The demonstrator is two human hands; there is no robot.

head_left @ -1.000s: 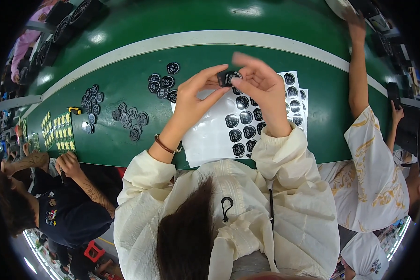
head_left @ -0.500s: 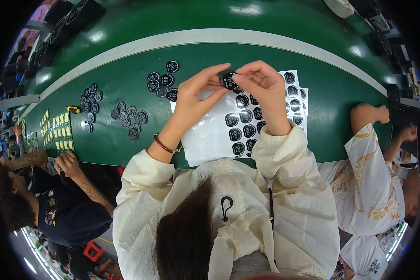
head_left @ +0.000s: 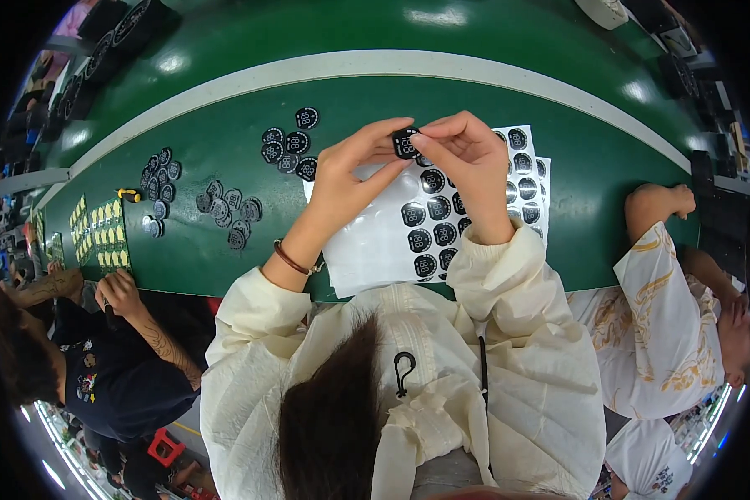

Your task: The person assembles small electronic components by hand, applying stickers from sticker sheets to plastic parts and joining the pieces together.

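A small round black disc (head_left: 406,143) with pale display-like markings is held up between my two hands above the bench. My left hand (head_left: 350,167) grips its left side between thumb and fingers. The thumb and forefinger of my right hand (head_left: 467,158) pinch its right edge, covering part of the face. Below them lies a white sheet of round black stickers (head_left: 367,250), its left part bare of stickers. A second sticker sheet (head_left: 542,187) sticks out from under it on the right. Several similar black discs (head_left: 297,142) lie just left of my left hand.
Further left are more loose discs: a grey-looking group (head_left: 235,200) and a dark group (head_left: 154,183). Beyond them lie a yellow-handled tool (head_left: 129,195) and yellow-green circuit boards (head_left: 110,233). Co-workers sit on both sides; one's arm (head_left: 654,208) rests at the bench's right edge.
The disc has turned slightly in my fingers and now shows its face more squarely. My right fingertips have shifted a little left along its edge. Both hands keep their hold.
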